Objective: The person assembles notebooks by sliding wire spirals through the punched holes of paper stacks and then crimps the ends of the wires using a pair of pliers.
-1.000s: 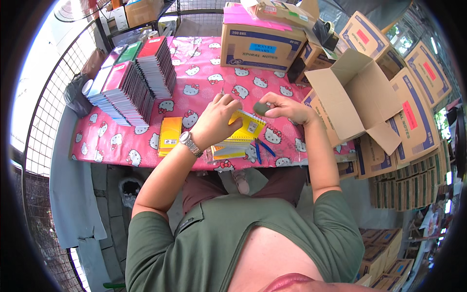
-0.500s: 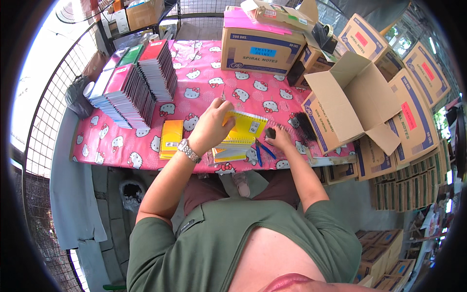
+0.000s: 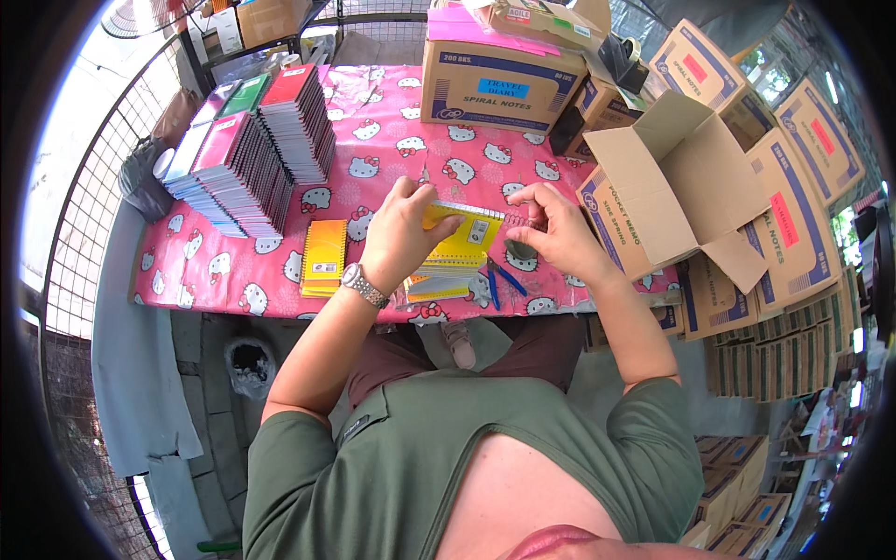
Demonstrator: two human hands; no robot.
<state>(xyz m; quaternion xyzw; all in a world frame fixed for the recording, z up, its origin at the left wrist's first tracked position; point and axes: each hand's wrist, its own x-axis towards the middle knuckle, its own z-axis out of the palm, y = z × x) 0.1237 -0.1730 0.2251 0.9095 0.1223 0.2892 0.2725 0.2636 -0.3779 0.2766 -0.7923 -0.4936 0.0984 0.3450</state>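
Note:
My left hand point(image 3: 403, 224), with a watch at the wrist, grips a yellow spiral notebook point(image 3: 464, 241) by its left side, tilted up with the coil along its top edge. Just right of that coil's end, my right hand point(image 3: 558, 229) is closed in a pinch; what is between its fingertips is too small to make out. Below those fingers sits a small dark round object point(image 3: 521, 250). Under the held notebook is a stack of yellow notebooks point(image 3: 437, 287). Blue-handled pliers point(image 3: 498, 283) lie beside the stack. Another small yellow notebook pile point(image 3: 324, 259) lies left of my left wrist.
Tall stacks of spiral notebooks point(image 3: 245, 173) stand at the table's left. A closed carton point(image 3: 495, 89) is at the back, and an open carton point(image 3: 644, 201) at the right, with more boxes point(image 3: 793, 219) beyond. A tape dispenser point(image 3: 623, 63) rests among the boxes. Pink patterned cloth point(image 3: 373, 196) covers the table.
My right hand has risen from the table beside the dark round object to the right end of the notebook's coil. My left hand still holds the notebook, shifted slightly left.

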